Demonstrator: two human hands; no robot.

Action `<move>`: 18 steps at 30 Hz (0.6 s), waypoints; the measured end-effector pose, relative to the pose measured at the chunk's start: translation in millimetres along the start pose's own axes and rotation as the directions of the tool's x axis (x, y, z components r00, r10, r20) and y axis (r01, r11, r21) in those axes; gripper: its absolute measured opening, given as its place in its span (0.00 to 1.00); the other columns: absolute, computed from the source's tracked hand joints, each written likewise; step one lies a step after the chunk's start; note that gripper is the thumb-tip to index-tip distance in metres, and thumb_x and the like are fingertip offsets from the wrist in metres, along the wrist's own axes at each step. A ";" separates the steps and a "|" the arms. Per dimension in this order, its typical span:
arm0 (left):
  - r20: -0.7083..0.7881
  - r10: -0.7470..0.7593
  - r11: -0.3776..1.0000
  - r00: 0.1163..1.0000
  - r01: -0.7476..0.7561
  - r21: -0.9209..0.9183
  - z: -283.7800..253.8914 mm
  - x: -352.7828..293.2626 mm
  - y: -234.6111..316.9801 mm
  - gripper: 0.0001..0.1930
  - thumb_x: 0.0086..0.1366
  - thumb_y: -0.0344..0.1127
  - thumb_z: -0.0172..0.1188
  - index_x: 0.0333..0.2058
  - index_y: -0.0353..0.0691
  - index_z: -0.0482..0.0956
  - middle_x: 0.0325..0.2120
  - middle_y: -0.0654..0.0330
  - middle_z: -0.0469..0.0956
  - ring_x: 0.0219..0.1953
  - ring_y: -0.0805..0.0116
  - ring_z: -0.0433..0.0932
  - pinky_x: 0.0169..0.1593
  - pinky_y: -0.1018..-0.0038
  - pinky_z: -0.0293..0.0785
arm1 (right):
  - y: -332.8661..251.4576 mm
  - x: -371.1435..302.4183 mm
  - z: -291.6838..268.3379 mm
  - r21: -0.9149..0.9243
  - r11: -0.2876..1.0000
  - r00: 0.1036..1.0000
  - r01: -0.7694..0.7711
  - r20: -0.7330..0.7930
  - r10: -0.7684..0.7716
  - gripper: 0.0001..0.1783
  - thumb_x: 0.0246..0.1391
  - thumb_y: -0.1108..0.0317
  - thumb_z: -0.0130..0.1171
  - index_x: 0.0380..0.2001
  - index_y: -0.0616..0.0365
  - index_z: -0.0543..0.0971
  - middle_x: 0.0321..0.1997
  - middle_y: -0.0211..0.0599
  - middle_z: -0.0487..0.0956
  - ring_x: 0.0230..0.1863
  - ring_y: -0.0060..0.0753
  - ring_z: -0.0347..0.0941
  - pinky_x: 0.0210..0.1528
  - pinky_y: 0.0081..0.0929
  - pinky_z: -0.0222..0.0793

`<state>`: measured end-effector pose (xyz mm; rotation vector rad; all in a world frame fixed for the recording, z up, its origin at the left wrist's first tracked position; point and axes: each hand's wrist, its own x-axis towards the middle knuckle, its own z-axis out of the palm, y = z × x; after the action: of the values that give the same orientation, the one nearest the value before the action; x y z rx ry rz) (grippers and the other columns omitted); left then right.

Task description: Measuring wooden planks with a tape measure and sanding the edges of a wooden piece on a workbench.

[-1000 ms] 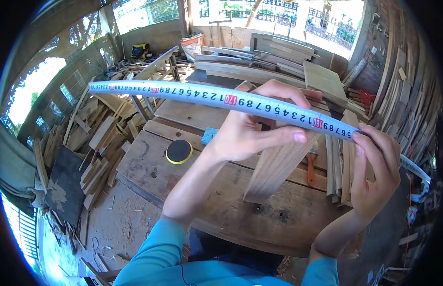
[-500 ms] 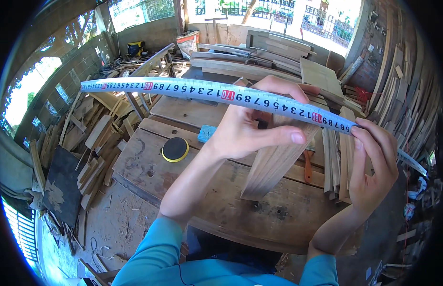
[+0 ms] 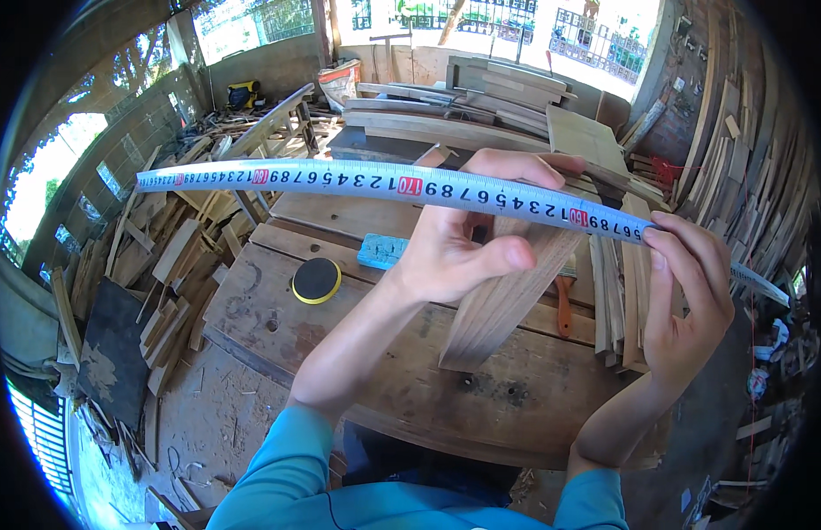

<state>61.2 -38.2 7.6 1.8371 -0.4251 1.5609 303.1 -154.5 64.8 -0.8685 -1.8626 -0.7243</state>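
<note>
A long white measuring tape with black and red markings arcs across the view at chest height. At its right part, my right hand pinches the tape's edge between thumb and fingers. My left hand is behind and below the tape, thumb stretched out under it and index finger curving above; thumb and fingertips are apart. Its other fingers are partly hidden by the tape. Beneath the hands, a brown wooden board slants over the workbench, its far end partly covered by my left hand and the tape.
On the bench lie a round black-and-yellow sanding pad, a blue block and a brush with an orange handle. Wood strips sit at the right, stacked boards behind. Scrap wood heaps at the left.
The tape's left part has dipped slightly, and its whole length shifts a little leftward in view. My left thumb has drawn back slightly to the left. The right hand keeps its pinch.
</note>
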 end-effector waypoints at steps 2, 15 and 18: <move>-0.052 -0.056 0.998 0.997 0.057 0.013 8.3 0.1 3.3 0.34 0.68 0.47 0.77 0.62 0.33 0.73 0.59 0.46 0.79 0.71 0.47 0.75 0.72 0.51 0.72 | 1.2 0.0 -2.3 -0.001 1.000 1.000 0.004 -0.004 -0.004 0.12 0.57 0.81 0.69 0.43 0.58 0.90 0.47 0.41 0.89 0.47 0.43 0.85 0.54 0.38 0.75; -0.065 -0.060 0.998 0.996 0.060 -0.003 7.1 0.4 4.3 0.22 0.68 0.26 0.75 0.57 0.35 0.78 0.55 0.51 0.82 0.70 0.47 0.77 0.68 0.54 0.80 | -2.4 2.1 -2.2 -0.008 1.000 1.000 -0.005 -0.011 0.005 0.13 0.53 0.80 0.72 0.42 0.55 0.91 0.46 0.39 0.89 0.46 0.42 0.85 0.52 0.37 0.75; -0.085 -0.059 0.998 0.995 0.059 -0.007 7.6 0.9 4.6 0.20 0.69 0.27 0.74 0.57 0.34 0.79 0.54 0.51 0.83 0.69 0.47 0.77 0.67 0.55 0.80 | -3.4 2.0 -1.2 -0.011 1.000 1.000 -0.011 -0.017 0.011 0.13 0.53 0.80 0.72 0.42 0.55 0.92 0.46 0.38 0.89 0.46 0.41 0.85 0.52 0.37 0.75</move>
<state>64.0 -46.5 9.4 1.7573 -0.3323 1.5901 300.3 -156.9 66.7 -0.8758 -1.8389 -0.7338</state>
